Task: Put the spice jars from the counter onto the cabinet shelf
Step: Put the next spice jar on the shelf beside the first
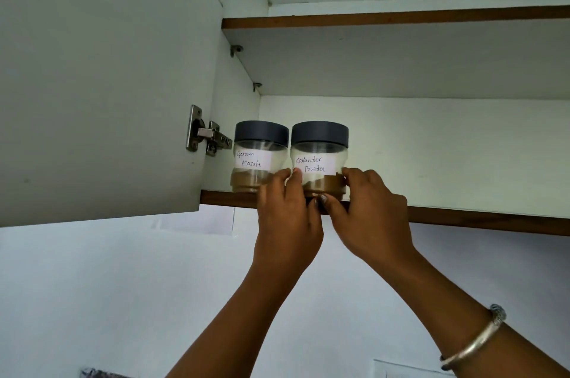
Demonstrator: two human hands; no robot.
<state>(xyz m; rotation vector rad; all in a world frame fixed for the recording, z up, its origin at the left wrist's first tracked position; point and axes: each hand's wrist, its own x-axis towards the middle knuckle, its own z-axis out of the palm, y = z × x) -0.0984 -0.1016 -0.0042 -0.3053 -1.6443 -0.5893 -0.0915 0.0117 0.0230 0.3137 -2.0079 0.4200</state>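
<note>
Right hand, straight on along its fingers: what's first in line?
The coriander powder jar, which the right hand grips near its base. Behind that, probably the cabinet's back wall; depth unclear.

Both bare arms reach up, wrists angled inward toward each other. The left hand (287, 211) and right hand (370, 217) clasp one jar (319, 158) from opposite sides with curled fingers. The right thumb lies just below the grip.

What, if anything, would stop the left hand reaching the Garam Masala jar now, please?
Probably nothing, so likely yes: the left hand is right beside the Garam Masala jar with nothing between them, though it grips the Coriander Powder jar and must let go first.
</note>
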